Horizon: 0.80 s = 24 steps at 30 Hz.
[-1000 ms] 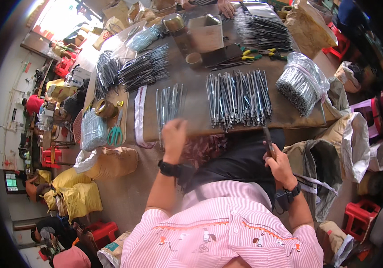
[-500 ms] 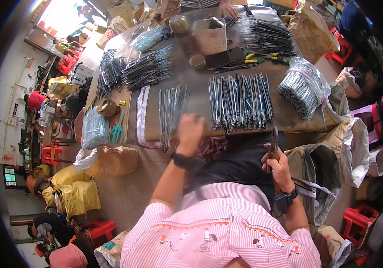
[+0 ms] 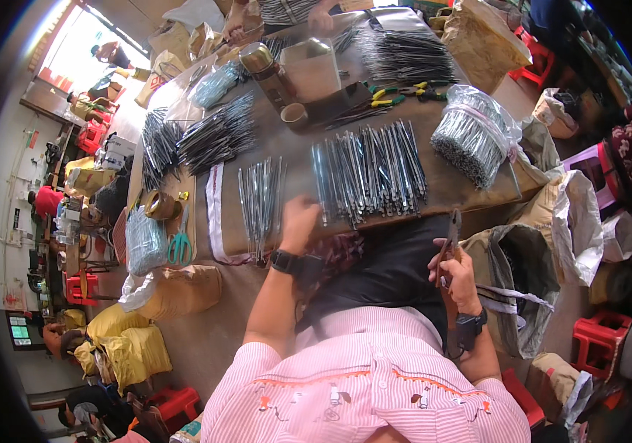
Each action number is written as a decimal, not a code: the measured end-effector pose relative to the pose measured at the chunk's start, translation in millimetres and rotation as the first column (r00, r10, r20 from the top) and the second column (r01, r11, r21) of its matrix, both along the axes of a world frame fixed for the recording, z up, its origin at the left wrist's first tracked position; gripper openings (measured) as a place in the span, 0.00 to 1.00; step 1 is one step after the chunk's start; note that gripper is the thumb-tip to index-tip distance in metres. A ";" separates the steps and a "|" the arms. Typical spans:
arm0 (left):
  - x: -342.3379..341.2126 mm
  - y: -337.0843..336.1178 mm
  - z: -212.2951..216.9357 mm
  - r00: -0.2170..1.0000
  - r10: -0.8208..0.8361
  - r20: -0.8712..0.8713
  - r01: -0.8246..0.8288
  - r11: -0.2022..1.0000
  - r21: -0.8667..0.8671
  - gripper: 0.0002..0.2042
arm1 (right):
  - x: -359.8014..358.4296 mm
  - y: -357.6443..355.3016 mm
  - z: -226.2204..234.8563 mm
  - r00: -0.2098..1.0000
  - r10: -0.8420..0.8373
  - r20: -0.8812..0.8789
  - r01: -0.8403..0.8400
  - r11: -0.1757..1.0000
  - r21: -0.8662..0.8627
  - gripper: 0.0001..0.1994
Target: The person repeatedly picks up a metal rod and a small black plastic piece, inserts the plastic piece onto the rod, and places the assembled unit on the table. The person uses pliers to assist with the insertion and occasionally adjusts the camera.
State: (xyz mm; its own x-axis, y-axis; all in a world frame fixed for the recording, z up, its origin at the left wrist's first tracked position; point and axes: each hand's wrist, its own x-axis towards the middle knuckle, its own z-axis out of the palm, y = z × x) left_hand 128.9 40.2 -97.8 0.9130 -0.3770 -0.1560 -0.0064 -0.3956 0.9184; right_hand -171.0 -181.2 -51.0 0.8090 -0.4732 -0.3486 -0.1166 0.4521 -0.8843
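My right hand point(image 3: 457, 277) is wrapped round the handles of a pair of pliers point(image 3: 454, 227), jaws pointing up, beside my lap off the table's front edge. My left hand point(image 3: 299, 223) is over the front edge of the table, between two rows of thin metal strips. Its fingers bend down at the near left end of the wider row of strips point(image 3: 375, 173); their tips are hidden and slightly blurred. Just left of that hand lies a narrower group of strips point(image 3: 258, 199).
A plastic-wrapped bundle of strips point(image 3: 471, 140) lies at the table's right. Farther back are yellow-and-black-handled pliers point(image 3: 386, 97), a flask point(image 3: 260, 65), a tape roll point(image 3: 294, 115) and more strip piles point(image 3: 216, 136). Teal scissors point(image 3: 180, 247) lie left. Open sacks point(image 3: 519, 255) stand right.
The whole view has shifted, so the table appears farther left. My left hand has moved rightward, closer to the wider row of strips. The pliers' handles look farther apart in my right hand.
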 end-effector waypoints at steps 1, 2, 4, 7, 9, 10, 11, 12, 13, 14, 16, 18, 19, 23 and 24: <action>1.3 1.4 -0.7 0.999 0.014 0.031 -0.014 1.000 0.003 0.12 | -0.8 -3.5 -1.8 0.999 -0.036 0.002 0.036 0.998 0.047 0.24; 2.2 2.1 -1.1 0.998 0.042 0.054 -0.043 0.999 0.021 0.13 | -2.2 -6.6 -2.9 0.998 -0.059 -0.001 0.059 0.996 0.066 0.24; 2.0 -0.7 -2.4 0.932 -0.001 0.362 -0.070 0.980 0.184 0.14 | -3.6 -12.1 -4.5 0.992 -0.122 -0.034 0.125 0.984 0.126 0.24; -5.6 -8.5 -4.4 0.720 -0.111 0.685 -0.214 0.904 0.371 0.17 | -4.2 -14.7 -6.4 0.989 -0.146 -0.011 0.146 0.982 0.116 0.24; -3.3 -12.5 -2.2 0.841 -0.116 0.529 -0.103 0.925 0.366 0.18 | -4.4 -14.6 -7.5 0.989 -0.149 -0.013 0.149 0.982 0.114 0.24; -1.1 -13.4 -0.3 0.889 -0.107 0.445 -0.075 0.925 0.373 0.19 | -4.6 -14.4 -8.0 0.991 -0.136 -0.013 0.137 0.984 0.112 0.24; 2.3 -12.0 2.8 0.919 -0.097 0.381 -0.051 0.932 0.360 0.20 | -4.9 -14.3 -8.4 0.991 -0.131 -0.006 0.130 0.984 0.117 0.24; 5.5 -9.8 6.4 0.945 -0.087 0.316 -0.029 0.938 0.345 0.20 | -5.9 -14.2 -8.7 0.993 -0.114 -0.013 0.114 0.988 0.099 0.24; 7.3 -6.8 10.4 0.952 -0.100 0.290 -0.010 0.934 0.356 0.18 | -7.0 -14.2 -9.0 0.995 -0.104 -0.011 0.104 0.991 0.089 0.24; 6.0 -3.2 14.1 0.987 -0.063 0.148 0.029 0.974 0.223 0.17 | -7.9 -14.5 -9.4 0.995 -0.101 -0.026 0.102 0.991 0.085 0.24; 1.4 6.1 22.5 0.986 -0.053 -0.155 0.045 0.997 -0.060 0.15 | -10.4 -17.2 -10.0 0.993 -0.115 -0.015 0.116 0.984 0.132 0.23; -0.4 10.6 30.5 0.964 -0.060 -0.261 0.016 0.986 -0.166 0.11 | -12.6 -19.8 -11.9 0.991 -0.131 -0.013 0.131 0.976 0.173 0.21; -1.3 11.2 33.4 0.947 -0.066 -0.316 -0.006 0.975 -0.222 0.11 | -12.5 -22.5 -13.6 0.990 -0.140 -0.004 0.138 0.973 0.185 0.20; 0.8 11.9 41.1 0.842 -0.200 -0.502 -0.016 0.919 -0.393 0.07 | -7.4 -41.0 -22.8 0.971 -0.214 0.109 0.183 0.953 0.241 0.13; 1.3 11.1 42.3 0.811 -0.218 -0.543 -0.040 0.905 -0.424 0.06 | -6.9 -49.2 -23.6 0.964 -0.242 0.110 0.207 0.943 0.259 0.13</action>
State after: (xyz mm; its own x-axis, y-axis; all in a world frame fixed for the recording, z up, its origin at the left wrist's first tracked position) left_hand 130.2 51.3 -55.5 0.6647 -0.5975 -0.4485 0.5466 -0.0203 0.8371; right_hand -177.9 -230.4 -74.6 0.7399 -0.5628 -0.3685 0.1282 0.6557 -0.7441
